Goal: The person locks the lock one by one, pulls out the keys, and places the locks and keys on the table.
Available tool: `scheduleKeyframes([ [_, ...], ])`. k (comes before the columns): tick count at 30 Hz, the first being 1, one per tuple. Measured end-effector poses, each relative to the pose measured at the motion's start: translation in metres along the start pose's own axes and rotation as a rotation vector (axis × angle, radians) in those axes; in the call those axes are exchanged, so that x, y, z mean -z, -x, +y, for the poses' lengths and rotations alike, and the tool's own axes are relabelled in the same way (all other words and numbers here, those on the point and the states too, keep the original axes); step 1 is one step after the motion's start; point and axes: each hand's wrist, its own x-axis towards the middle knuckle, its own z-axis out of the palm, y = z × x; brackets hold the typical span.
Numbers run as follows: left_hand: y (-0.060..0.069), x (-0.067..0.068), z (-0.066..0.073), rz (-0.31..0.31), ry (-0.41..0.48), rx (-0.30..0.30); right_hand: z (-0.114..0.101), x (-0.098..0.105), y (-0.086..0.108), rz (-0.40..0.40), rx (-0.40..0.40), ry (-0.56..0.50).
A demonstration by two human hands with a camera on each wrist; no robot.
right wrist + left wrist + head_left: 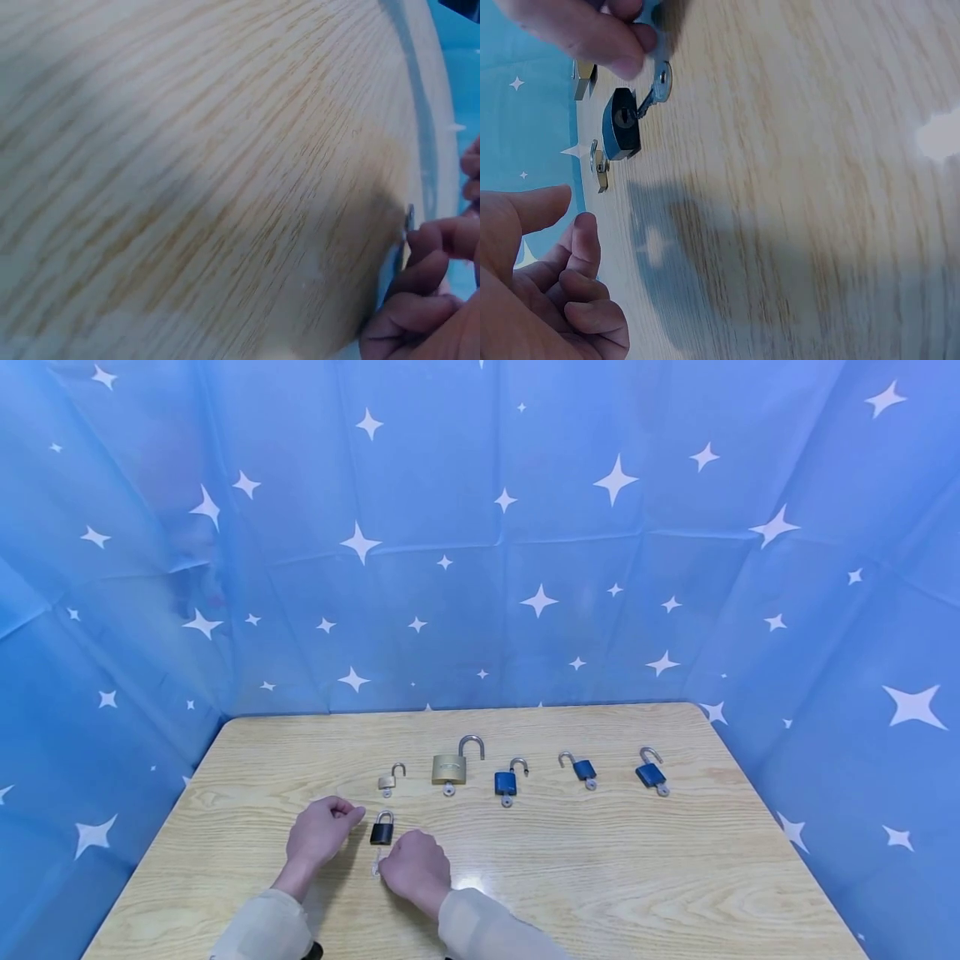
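On the left side of the wooden tabletop, we have the left hand, out of its pale sleeve, fingers loosely bent, thumb near the index finger, and nothing held at all. Just right of it, we come to the loose key, down on the wood, its blade pointing at the keyhole end of the black padlock; whether they touch, we can't tell. That padlock lies with its shackle away from us, and the shackle looks closed. Just beyond, we spot the small brass padlock, shackle swung out, a key at its base.

Now the right hand, in close beside the loose key! Its fingers are well curled, the fingertips right by the key's head, but we can't tell whether they grip it.

Moving right along the row, here's the large brass padlock, shackle up and open, key at the bottom. Next we get the first blue padlock, then the second blue padlock, tilted, and at the far right the third blue padlock, tilted too; all three show open shackles and keys. Behind everything, we see the star-patterned blue curtain.
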Motion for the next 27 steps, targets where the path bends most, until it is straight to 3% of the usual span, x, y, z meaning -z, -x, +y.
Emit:
scheduleKeyframes([
  [6,-0.004,-0.006,0.003,-0.015,0.009,-0.005,0.010,0.023,0.003,0.001,0.054,-0.058],
  [13,-0.013,-0.013,0.012,-0.015,-0.004,-0.027,0.034,0.056,-0.003,0.039,0.123,-0.043],
  [20,-0.023,-0.018,0.023,-0.018,-0.025,-0.031,0.065,0.089,-0.008,0.029,0.111,-0.088],
  [27,-0.033,-0.021,0.034,-0.034,-0.103,-0.021,0.082,0.117,-0.013,0.080,0.105,-0.071],
])
